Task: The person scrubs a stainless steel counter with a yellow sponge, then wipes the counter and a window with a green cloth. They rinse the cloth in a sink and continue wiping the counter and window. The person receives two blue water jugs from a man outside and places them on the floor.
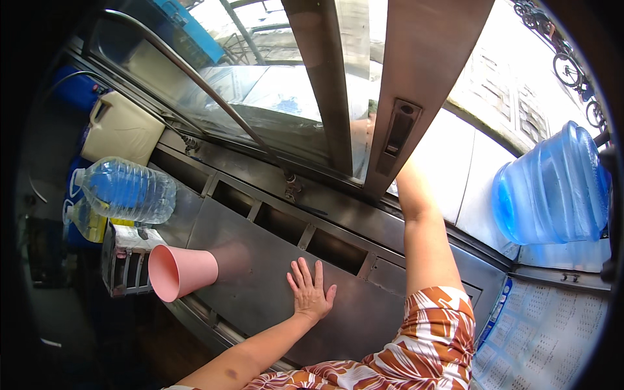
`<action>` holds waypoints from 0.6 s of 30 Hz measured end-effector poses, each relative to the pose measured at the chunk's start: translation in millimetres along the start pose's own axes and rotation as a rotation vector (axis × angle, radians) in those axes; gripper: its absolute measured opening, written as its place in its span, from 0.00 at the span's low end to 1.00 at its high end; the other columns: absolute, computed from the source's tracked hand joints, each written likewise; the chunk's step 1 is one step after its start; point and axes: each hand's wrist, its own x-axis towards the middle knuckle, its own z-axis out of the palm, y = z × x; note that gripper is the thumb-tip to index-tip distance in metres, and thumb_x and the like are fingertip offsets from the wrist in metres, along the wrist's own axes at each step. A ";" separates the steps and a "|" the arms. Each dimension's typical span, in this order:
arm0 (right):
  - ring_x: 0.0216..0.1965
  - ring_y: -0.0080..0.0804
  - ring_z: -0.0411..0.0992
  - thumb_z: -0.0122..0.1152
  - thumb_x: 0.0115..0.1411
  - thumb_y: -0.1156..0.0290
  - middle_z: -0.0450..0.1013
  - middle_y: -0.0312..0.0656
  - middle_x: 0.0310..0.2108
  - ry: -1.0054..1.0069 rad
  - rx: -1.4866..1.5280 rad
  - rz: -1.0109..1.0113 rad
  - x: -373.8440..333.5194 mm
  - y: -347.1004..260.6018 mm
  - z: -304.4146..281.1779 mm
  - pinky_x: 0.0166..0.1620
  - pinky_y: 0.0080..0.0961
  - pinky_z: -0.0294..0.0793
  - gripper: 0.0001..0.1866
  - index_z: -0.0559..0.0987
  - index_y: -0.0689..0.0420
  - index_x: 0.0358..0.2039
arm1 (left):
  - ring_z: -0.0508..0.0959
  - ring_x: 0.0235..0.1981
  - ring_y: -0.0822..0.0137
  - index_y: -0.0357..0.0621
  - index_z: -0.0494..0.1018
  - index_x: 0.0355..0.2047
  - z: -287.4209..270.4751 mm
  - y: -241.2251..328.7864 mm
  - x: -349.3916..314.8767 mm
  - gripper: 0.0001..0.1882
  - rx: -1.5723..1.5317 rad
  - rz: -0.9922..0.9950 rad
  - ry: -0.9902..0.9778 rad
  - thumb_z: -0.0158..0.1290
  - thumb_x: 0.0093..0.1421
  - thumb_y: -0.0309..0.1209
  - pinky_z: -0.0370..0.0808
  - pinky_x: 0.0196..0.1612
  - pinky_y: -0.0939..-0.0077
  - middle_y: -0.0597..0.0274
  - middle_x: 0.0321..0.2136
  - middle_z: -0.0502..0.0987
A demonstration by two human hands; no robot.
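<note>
My left hand lies flat on the stainless steel counter, fingers spread, holding nothing. Just beyond its fingertips runs a row of rectangular slots in the metal. My right forearm reaches out past the edge of a sliding window frame with a recessed latch. The frame hides most of that hand. A blurred skin-toned patch shows through the glass strip beside it; its fingers and anything in them cannot be made out. A pink cup-shaped container stands left of my left hand.
At left are a clear water bottle, a cream jerrycan and a dark slatted holder. A metal rail crosses before the window. On the right, a blue water jug rests on the outer ledge, above a printed calendar sheet.
</note>
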 end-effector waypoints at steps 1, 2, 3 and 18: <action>0.71 0.36 0.43 0.40 0.66 0.50 0.46 0.33 0.70 0.026 0.010 0.012 -6.4 23.0 -9.5 0.69 0.47 0.41 0.26 0.59 0.34 0.65 | 0.36 0.66 0.28 0.39 0.43 0.68 0.1 0.3 0.4 0.44 -0.002 0.000 -0.003 0.49 0.59 0.47 0.35 0.63 0.32 0.26 0.66 0.36; 0.71 0.35 0.43 0.39 0.67 0.50 0.46 0.31 0.70 0.075 0.012 0.126 -19.2 50.4 -17.3 0.69 0.46 0.41 0.26 0.59 0.32 0.65 | 0.36 0.66 0.28 0.39 0.43 0.68 0.0 0.3 0.6 0.44 0.003 0.001 -0.008 0.49 0.59 0.47 0.35 0.63 0.32 0.26 0.66 0.36; 0.71 0.34 0.42 0.39 0.67 0.50 0.47 0.28 0.70 0.137 0.022 0.274 -35.0 82.4 -27.2 0.69 0.45 0.40 0.25 0.60 0.30 0.64 | 0.36 0.66 0.27 0.39 0.43 0.68 0.0 0.3 0.8 0.44 0.009 -0.006 -0.020 0.48 0.59 0.47 0.35 0.63 0.32 0.26 0.66 0.36; 0.70 0.41 0.44 0.45 0.64 0.49 0.51 0.34 0.68 0.034 0.029 0.138 38.5 9.4 17.4 0.68 0.50 0.42 0.26 0.64 0.36 0.62 | 0.37 0.66 0.27 0.40 0.43 0.68 1.8 -0.4 0.6 0.43 0.037 -0.002 -0.003 0.45 0.61 0.50 0.36 0.63 0.32 0.26 0.66 0.37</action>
